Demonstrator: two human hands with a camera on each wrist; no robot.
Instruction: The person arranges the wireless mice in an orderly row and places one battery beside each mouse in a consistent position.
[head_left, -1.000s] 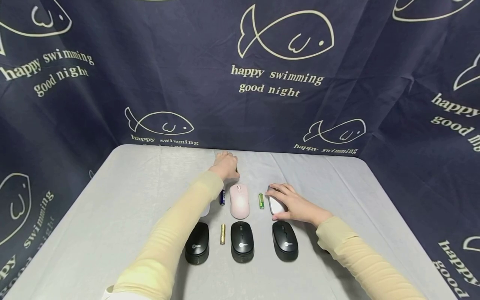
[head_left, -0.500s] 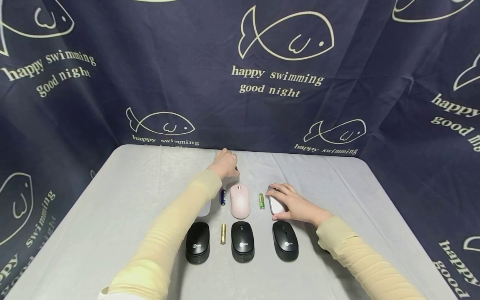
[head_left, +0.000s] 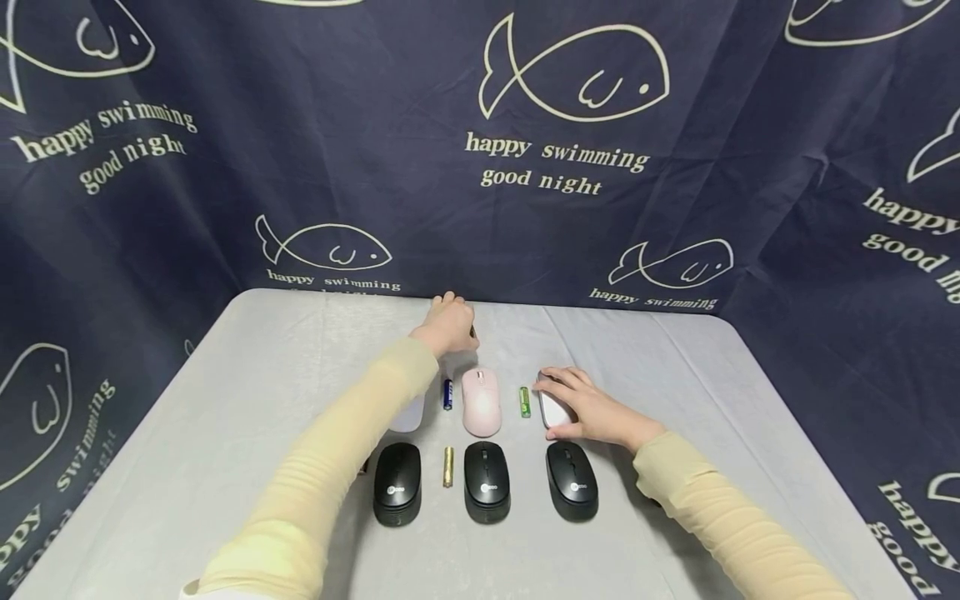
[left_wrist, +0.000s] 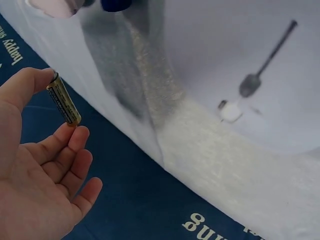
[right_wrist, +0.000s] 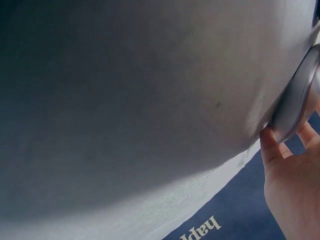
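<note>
My left hand (head_left: 447, 323) is at the far side of the table, beyond a pink mouse (head_left: 482, 404). Between its thumb and fingertips it pinches a gold-and-black battery (left_wrist: 64, 101), held up at a tilt in the left wrist view. My right hand (head_left: 588, 408) grips a white mouse (head_left: 555, 410) at the right, thumb on the near side and fingers over the far side. The right wrist view shows the grey side of that mouse (right_wrist: 295, 102) with the fingertips against it. Beside it lies a green battery (head_left: 525, 402). A blue battery (head_left: 447, 394) lies left of the pink mouse.
A row of three black mice (head_left: 487, 483) lies nearer, with a gold battery (head_left: 448, 467) between the left two. A pale mouse (head_left: 408, 415) and a small dark item (head_left: 364, 467) are partly hidden by the left sleeve. Navy fish-print cloth (head_left: 465, 242) hangs behind the table.
My left hand has edged away and slightly left, still pinching the battery. Its sleeve has shifted left, uncovering more of the pale mouse and the dark item. The right hand stays on the white mouse.
</note>
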